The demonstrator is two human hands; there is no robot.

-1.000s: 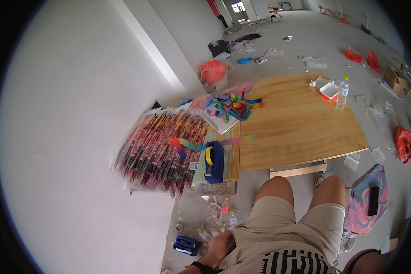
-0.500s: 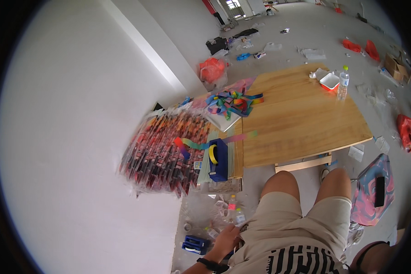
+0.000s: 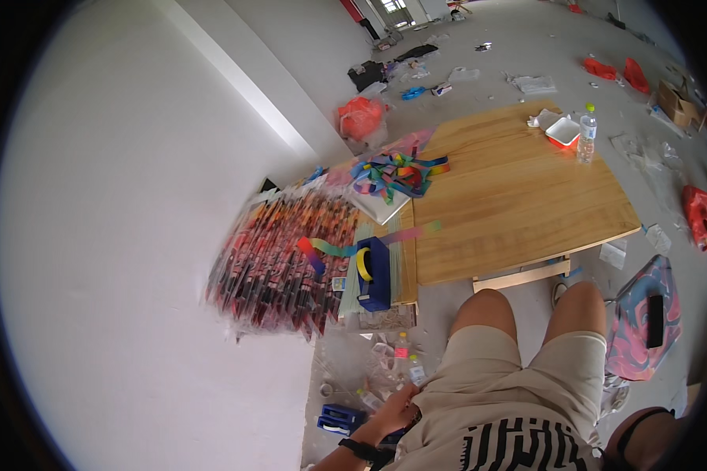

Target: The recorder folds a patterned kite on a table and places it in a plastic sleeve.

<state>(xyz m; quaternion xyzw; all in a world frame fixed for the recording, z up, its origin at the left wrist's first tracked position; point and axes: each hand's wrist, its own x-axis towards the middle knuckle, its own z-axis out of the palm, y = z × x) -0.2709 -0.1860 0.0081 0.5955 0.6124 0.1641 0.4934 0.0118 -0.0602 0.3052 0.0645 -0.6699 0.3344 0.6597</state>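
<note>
My left hand rests against the left side of my beige shorts, with a black band on its wrist. Its fingers are partly hidden along the cloth, so I cannot make out whether they hold anything. Of my right side only the forearm with a dark band shows in the lower right corner; the hand itself is out of the picture. Ahead on the left, a blue tape dispenser with a yellow roll stands by a rainbow ribbon. Behind it, a heap of rainbow ribbons lies on a white tray.
Many plastic-wrapped red packages stand in rows beside the wall. A wooden table carries a red-and-white food box and a water bottle. A second blue dispenser and bottles lie on the floor. A phone rests on a patterned seat.
The view has shifted slightly. My left hand stays beside the shorts, a little changed in angle. The things on the tables have not moved.
</note>
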